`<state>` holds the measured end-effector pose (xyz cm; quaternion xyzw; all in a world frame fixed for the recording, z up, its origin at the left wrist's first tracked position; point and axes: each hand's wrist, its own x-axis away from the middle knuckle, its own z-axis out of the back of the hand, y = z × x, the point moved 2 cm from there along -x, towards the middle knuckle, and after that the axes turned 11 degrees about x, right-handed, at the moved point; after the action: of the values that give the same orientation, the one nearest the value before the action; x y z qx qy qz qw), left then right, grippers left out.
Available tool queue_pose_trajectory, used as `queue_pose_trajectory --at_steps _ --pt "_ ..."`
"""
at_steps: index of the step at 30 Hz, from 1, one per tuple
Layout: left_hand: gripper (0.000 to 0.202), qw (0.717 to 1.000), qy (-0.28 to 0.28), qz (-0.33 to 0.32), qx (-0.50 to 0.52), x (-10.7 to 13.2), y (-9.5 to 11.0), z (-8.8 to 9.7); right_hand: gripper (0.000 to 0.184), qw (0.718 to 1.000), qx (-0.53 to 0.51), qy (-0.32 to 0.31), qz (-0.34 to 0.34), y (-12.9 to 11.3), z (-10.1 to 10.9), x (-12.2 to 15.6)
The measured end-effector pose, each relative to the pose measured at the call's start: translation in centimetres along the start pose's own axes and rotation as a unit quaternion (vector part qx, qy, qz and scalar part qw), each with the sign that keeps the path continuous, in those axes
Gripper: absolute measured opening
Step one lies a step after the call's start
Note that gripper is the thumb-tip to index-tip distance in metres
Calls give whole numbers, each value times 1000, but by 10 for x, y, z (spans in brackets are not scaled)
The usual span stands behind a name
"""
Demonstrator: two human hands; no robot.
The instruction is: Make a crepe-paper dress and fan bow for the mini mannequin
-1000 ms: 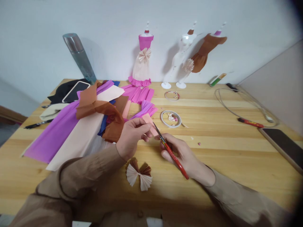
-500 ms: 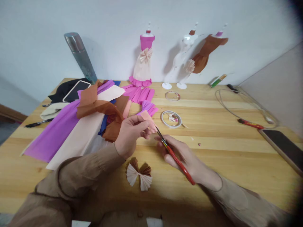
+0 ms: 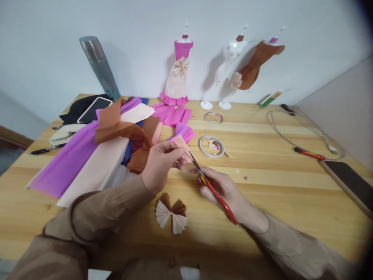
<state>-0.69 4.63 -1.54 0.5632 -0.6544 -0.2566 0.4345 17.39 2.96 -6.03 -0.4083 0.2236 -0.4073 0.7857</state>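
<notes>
Between the thumb and fingers of my left hand [image 3: 163,163] is a small piece of peach crepe paper [image 3: 181,144], held above the table. My right hand [image 3: 223,188] grips red-handled scissors [image 3: 217,194], their blades pointing up and left against the paper's right edge. How far the blades are apart is hard to make out. Below my hands lies a pleated paper bow [image 3: 171,214] in brown and cream. Just beyond the held piece is a fanned purple paper [image 3: 183,132].
Crepe paper sheets [image 3: 90,163] pile up at left, near a steel flask [image 3: 100,66]. Small dress forms [image 3: 182,77] stand along the wall. Tape rolls [image 3: 201,147] hold scraps. A phone [image 3: 349,182], cable [image 3: 274,128] and red-handled tool [image 3: 310,153] lie at right.
The scissors have shifted slightly up and left along the peach paper's edge. My left hand stays nearly still, holding the paper. The view has tilted a little.
</notes>
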Motion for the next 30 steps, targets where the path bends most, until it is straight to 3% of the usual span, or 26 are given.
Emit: queue_pose_trajectory --at_steps 20,30 --pt "11 1000 3 6 -4 -1 -1 1 43 997 -64 22 -45 -1 -7 2" --pt "11 1000 2 14 -4 -2 0 2 43 998 -19 22 -47 1 -8 4"
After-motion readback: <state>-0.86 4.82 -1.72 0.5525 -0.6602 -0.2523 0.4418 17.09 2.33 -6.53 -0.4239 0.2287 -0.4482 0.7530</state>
